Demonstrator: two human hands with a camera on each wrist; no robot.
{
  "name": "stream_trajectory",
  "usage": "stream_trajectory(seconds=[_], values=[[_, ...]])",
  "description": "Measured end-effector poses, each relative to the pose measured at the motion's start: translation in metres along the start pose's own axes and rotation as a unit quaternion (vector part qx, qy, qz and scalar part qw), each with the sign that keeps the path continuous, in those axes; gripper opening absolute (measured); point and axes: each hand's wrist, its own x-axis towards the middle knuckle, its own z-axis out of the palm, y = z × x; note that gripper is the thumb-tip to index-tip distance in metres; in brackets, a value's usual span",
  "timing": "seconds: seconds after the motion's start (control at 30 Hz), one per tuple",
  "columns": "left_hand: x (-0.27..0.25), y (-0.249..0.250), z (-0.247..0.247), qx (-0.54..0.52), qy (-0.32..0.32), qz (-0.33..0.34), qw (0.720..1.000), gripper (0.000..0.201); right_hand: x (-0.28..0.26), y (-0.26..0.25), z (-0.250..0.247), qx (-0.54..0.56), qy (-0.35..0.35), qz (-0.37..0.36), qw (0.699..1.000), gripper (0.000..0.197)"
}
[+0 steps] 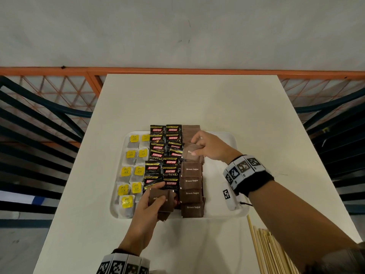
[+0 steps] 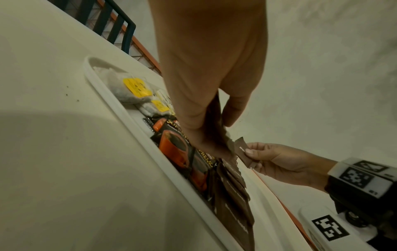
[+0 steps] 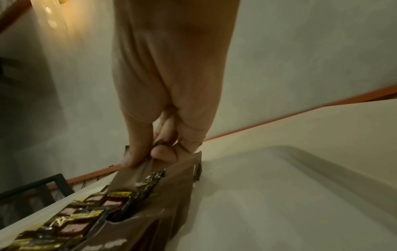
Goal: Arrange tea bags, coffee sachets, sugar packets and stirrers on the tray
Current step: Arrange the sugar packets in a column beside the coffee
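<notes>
A white tray point(image 1: 223, 139) lies mid-table. On it, tea bags with yellow tags point(image 1: 131, 171) fill the left columns, black coffee sachets point(image 1: 165, 155) the middle, and brown sugar packets point(image 1: 192, 186) a column to their right. My left hand point(image 1: 152, 198) grips a small stack of brown sugar packets point(image 1: 161, 200) over the tray's near edge. My right hand point(image 1: 205, 147) pinches one brown sugar packet point(image 1: 190, 153) over the upper part of the sugar column; this pinched packet point(image 2: 243, 152) shows in the left wrist view too. Wooden stirrers point(image 1: 266, 252) lie on the table at the near right.
The tray's right part point(image 1: 221, 186) is bare white. The white table point(image 1: 187, 99) extends beyond the tray. Dark chair backs point(image 1: 39, 135) flank the table on both sides, and an orange rail point(image 1: 177, 71) runs behind it.
</notes>
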Motion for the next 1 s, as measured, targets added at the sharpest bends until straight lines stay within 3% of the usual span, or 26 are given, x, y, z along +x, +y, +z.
stream_trajectory(seconds=[0.1, 0.37, 0.63, 0.7, 0.77, 0.87, 0.93, 1.0], values=[[0.002, -0.003, -0.002, 0.011, 0.002, 0.008, 1.000, 0.037, 0.005, 0.007, 0.004, -0.004, 0.017, -0.001, 1.000, 0.019], [0.008, -0.006, 0.000, 0.013, 0.015, 0.032, 0.999, 0.046, 0.004, 0.022, 0.021, 0.009, 0.088, -0.022, 0.996, 0.017], [0.012, -0.003, 0.007, 0.030, 0.040, 0.047, 0.998, 0.022, -0.004, 0.022, 0.029, -0.175, 0.160, -0.066, 0.969, 0.029], [0.012, -0.003, 0.007, 0.027, 0.043, 0.051, 0.997, 0.023, -0.017, 0.008, 0.034, -0.139, 0.134, -0.086, 0.977, 0.025], [0.013, -0.002, 0.008, 0.018, 0.047, 0.054, 0.997, 0.022, -0.034, -0.007, 0.041, -0.066, 0.042, -0.081, 0.994, 0.027], [0.015, 0.001, 0.009, 0.017, 0.041, 0.060, 0.997, 0.019, -0.053, -0.016, 0.055, 0.010, -0.085, -0.078, 0.993, 0.024], [0.015, 0.003, 0.010, 0.022, 0.040, 0.060, 0.997, 0.016, -0.057, -0.013, 0.063, 0.018, -0.103, -0.082, 0.991, 0.023], [0.016, 0.003, 0.010, 0.019, 0.041, 0.048, 0.998, 0.009, -0.057, -0.010, 0.067, 0.025, -0.072, -0.076, 0.994, 0.019]])
